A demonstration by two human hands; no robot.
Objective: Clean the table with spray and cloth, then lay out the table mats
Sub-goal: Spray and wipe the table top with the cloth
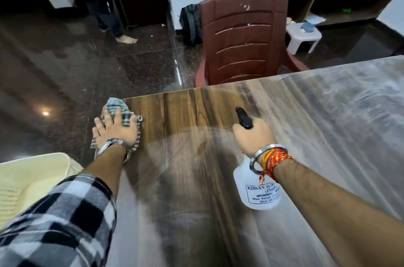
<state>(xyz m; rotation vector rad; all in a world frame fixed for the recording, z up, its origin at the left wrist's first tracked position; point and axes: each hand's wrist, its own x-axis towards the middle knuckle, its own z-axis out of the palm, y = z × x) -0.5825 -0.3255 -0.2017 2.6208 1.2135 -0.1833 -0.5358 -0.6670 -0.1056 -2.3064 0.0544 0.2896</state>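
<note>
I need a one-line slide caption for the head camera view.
Left hand presses a checked cloth on the wooden table; right hand holds a spray bottle.

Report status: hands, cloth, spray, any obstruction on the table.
Left hand flat on grey checked cloth at wooden table corner. Right hand gripping white plastic spray bottle. No mats visible. Tabletop unobstructed.

Under both hands the table shows wood grain with a smooth, glossy finish that carries pale streaked reflections. The left hand presses flat on a soft checked cloth of woven fabric, matt, and that wrist wears a shiny metal watch above a fuzzy plaid sleeve. The right hand grips a translucent white plastic spray bottle with a glossy black plastic nozzle (its printed label looks like paper), and beyond the hands stands a moulded brown plastic chair on a polished speckled stone floor.
</note>
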